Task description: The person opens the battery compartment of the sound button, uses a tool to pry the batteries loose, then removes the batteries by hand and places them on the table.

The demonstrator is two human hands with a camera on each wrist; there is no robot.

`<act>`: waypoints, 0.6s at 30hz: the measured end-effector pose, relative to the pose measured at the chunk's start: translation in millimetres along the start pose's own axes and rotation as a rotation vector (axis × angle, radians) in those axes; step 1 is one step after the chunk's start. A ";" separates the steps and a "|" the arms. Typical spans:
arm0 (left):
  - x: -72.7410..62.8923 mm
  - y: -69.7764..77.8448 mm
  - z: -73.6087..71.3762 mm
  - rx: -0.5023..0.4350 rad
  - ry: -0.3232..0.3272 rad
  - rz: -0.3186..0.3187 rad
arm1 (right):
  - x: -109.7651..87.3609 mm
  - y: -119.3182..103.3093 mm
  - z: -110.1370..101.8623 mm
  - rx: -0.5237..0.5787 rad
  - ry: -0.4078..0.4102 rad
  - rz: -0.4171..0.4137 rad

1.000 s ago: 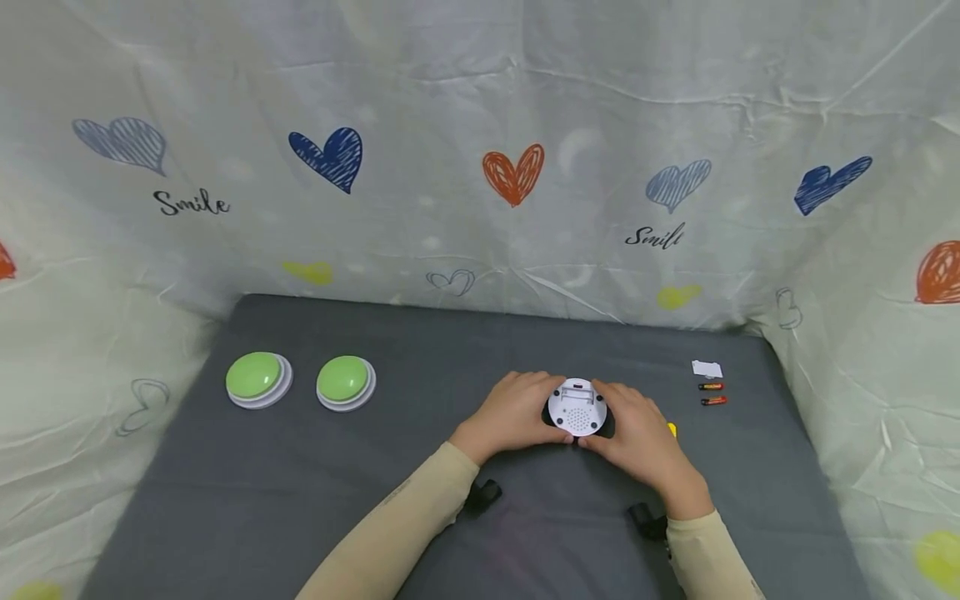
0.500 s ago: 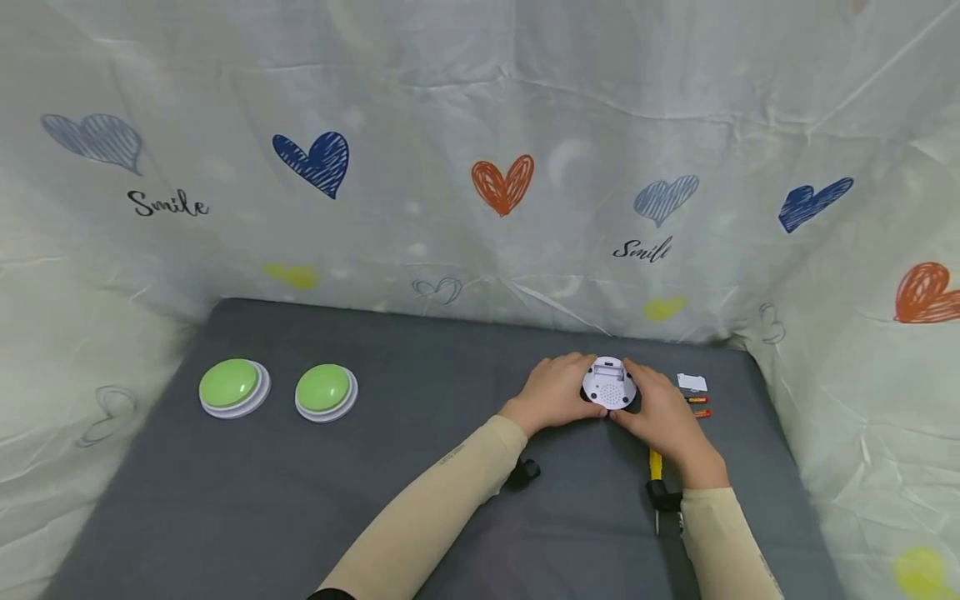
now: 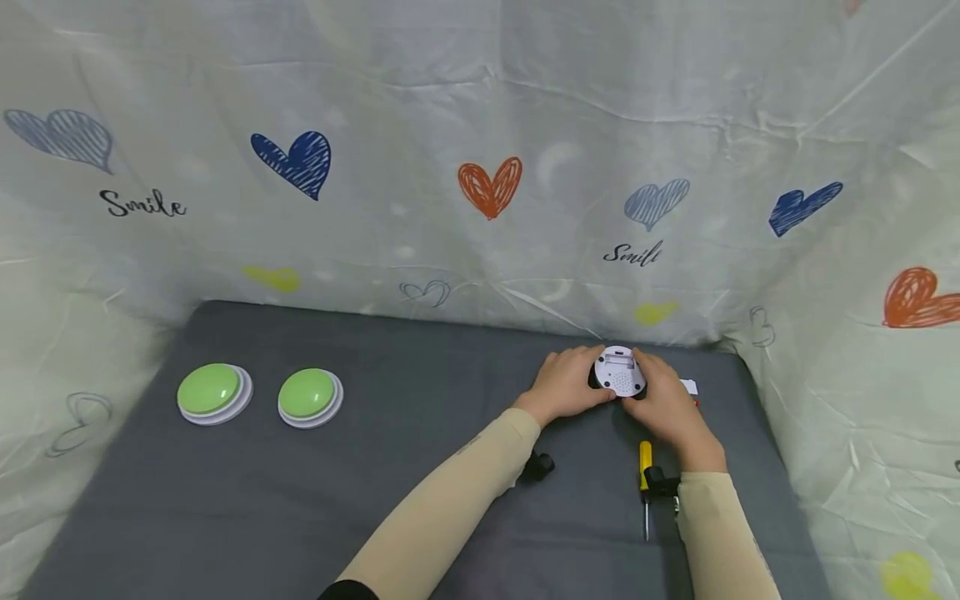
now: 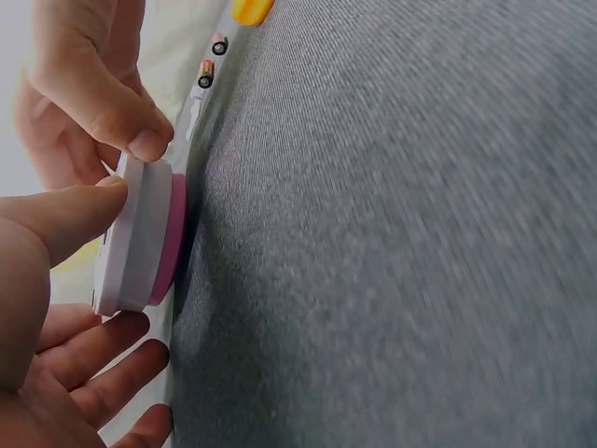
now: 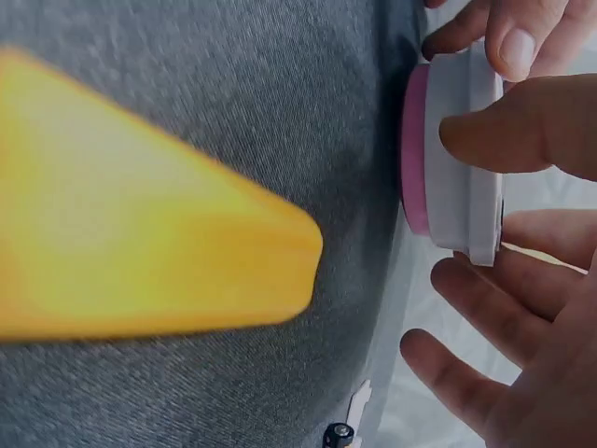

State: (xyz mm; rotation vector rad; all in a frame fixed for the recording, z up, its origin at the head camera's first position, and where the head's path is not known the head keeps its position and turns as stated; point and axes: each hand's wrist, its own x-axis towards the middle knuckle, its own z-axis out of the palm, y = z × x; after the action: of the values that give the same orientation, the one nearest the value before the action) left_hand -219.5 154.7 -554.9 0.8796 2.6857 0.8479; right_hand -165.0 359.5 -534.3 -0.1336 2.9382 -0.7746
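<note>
Upside down between both hands is a round white push button [image 3: 620, 372], its pink dome [image 4: 170, 241] facing the grey cloth. On its upturned underside, dark feet, small speaker holes and an uncovered battery compartment show. My left hand [image 3: 566, 383] grips one side, with the thumb on the near edge. From the other side my right hand [image 3: 667, 404] holds it, thumb also along the near edge. In the right wrist view, the thumb presses the white side wall [image 5: 452, 149] while other fingers reach round behind.
Two green-domed push buttons [image 3: 210, 389] stand on the left of the table. A screwdriver with yellow handle [image 3: 646, 467] lies beside the right wrist. Past the right hand are a small white cover [image 3: 690, 387] and two batteries [image 4: 206, 75]. A patterned curtain [image 3: 405, 167] closes the back.
Both hands have carried the pink push button rightward and toward the back of the table. The screwdriver, mostly hidden before, now shows beside the right wrist. The head view has shifted.
</note>
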 end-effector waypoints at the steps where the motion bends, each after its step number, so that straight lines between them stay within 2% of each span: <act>1: 0.5 0.6 0.4 -0.001 0.000 -0.001 | 0.7 0.4 -0.6 0.004 -0.002 0.000; 13: -5.9 -2.1 -2.2 -0.024 0.006 0.018 | -3.5 -9.7 -0.5 0.025 -0.019 0.006; 18: -16.2 -5.2 -3.4 -0.098 0.010 0.030 | -12.5 -14.0 -0.2 0.008 0.002 0.006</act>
State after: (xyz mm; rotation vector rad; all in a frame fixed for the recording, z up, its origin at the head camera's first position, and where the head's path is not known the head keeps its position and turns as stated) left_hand -210.2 140.1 -555.1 0.8979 2.6204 0.9839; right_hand -151.8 348.8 -526.3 -0.1235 2.9356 -0.7857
